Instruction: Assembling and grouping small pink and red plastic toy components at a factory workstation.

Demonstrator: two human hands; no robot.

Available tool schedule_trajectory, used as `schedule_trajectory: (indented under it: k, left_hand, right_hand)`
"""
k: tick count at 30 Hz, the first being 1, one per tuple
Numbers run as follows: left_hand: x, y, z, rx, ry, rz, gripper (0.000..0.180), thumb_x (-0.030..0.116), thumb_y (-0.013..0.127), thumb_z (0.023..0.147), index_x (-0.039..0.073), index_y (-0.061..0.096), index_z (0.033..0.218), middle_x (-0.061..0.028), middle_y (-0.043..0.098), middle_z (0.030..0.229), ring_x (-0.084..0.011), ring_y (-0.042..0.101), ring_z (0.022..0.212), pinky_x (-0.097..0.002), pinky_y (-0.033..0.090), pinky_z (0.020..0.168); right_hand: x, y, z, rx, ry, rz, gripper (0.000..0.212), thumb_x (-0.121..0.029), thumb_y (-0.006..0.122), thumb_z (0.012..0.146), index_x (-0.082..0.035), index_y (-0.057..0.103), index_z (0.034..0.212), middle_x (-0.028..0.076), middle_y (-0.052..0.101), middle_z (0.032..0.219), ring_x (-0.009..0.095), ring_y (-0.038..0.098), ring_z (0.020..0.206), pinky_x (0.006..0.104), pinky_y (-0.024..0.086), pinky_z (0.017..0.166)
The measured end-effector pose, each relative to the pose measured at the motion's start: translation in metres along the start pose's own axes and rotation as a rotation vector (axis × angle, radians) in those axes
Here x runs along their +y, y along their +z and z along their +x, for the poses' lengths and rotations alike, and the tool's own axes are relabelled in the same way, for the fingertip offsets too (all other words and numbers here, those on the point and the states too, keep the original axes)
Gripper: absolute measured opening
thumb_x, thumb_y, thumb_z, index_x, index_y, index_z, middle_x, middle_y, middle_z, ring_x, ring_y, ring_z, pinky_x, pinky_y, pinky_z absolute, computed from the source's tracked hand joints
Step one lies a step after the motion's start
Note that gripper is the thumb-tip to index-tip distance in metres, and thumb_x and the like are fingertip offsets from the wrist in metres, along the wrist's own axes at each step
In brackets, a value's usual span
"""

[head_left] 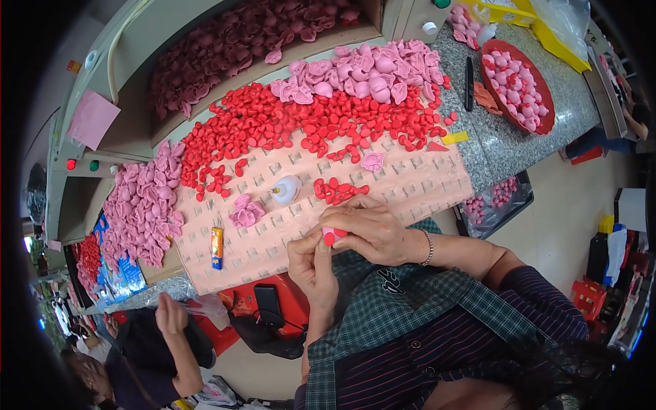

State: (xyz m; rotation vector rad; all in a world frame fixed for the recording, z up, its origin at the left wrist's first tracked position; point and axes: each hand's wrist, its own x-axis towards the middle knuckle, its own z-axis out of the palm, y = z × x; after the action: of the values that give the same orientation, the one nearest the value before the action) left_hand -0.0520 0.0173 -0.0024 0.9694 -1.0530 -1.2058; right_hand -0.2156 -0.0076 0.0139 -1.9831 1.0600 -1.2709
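Over the near edge of the pink mat, my two hands meet on a small pink-and-red soft plastic piece. My left hand pinches it from the left between thumb and fingers. From the right, my right hand closes on it, fingertips partly covering it. Just beyond my knuckles lies a small heap of red pieces. A white squeeze bottle lies on the mat left of that heap. Near it are a few loose pink pieces and a yellow-and-blue glue tube.
Red pieces spread along the mat's far side, with pink piles behind and more pink pieces at left. A red basket of pink-and-red pieces stands right, beside a black pen. Another person sits at lower left.
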Motion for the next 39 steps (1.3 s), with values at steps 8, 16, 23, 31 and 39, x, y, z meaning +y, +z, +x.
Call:
schedule_trajectory:
  k: [8,16,23,31,39]
  left_hand:
    - [0.002,-0.001,-0.002,0.017,-0.029,-0.018,0.029,0.008,0.068,0.094,-0.002,0.053,0.117,-0.0142,0.066,0.102,-0.0160,0.066,0.091,-0.0280,0.053,0.086]
    - [0.000,-0.006,-0.002,0.035,-0.062,-0.307,0.025,0.014,0.065,0.097,0.001,0.055,0.116,-0.0121,0.063,0.111,-0.0195,0.064,0.104,-0.0342,0.051,0.094]
    - [0.002,-0.003,0.002,-0.001,-0.080,-0.350,0.025,0.018,0.064,0.098,0.002,0.055,0.115,-0.0117,0.062,0.113,-0.0202,0.063,0.107,-0.0352,0.050,0.097]
    - [0.004,-0.005,0.000,0.038,-0.024,-0.278,0.019,0.011,0.064,0.097,0.001,0.057,0.112,-0.0111,0.064,0.109,-0.0182,0.064,0.101,-0.0323,0.053,0.090]
    - [0.026,-0.005,0.009,-0.206,-0.216,-0.235,0.027,0.009,0.062,0.097,0.001,0.061,0.122,-0.0094,0.067,0.109,-0.0152,0.064,0.096,-0.0301,0.053,0.087]
  right_hand:
    - [-0.011,0.005,0.008,-0.006,-0.055,-0.124,0.031,-0.009,0.068,0.081,-0.004,0.063,0.111,0.009,0.066,0.108,0.024,0.065,0.096,0.0380,0.047,0.085]
    - [0.005,0.012,0.004,0.067,0.019,0.265,0.028,-0.007,0.070,0.084,-0.006,0.069,0.112,0.007,0.070,0.114,0.024,0.067,0.096,0.0360,0.049,0.085]
    - [0.008,0.008,0.003,0.032,0.116,0.395,0.032,-0.013,0.078,0.081,-0.007,0.073,0.112,0.010,0.072,0.114,0.020,0.070,0.098,0.0349,0.046,0.086]
    - [0.003,0.009,0.005,0.017,0.093,0.349,0.025,-0.008,0.074,0.085,-0.004,0.074,0.109,0.012,0.072,0.112,0.022,0.069,0.097,0.0354,0.049,0.087]
    - [0.011,-0.003,0.000,-0.060,0.248,0.865,0.035,0.005,0.069,0.086,0.003,0.065,0.121,0.017,0.066,0.119,0.021,0.066,0.100,0.0333,0.056,0.083]
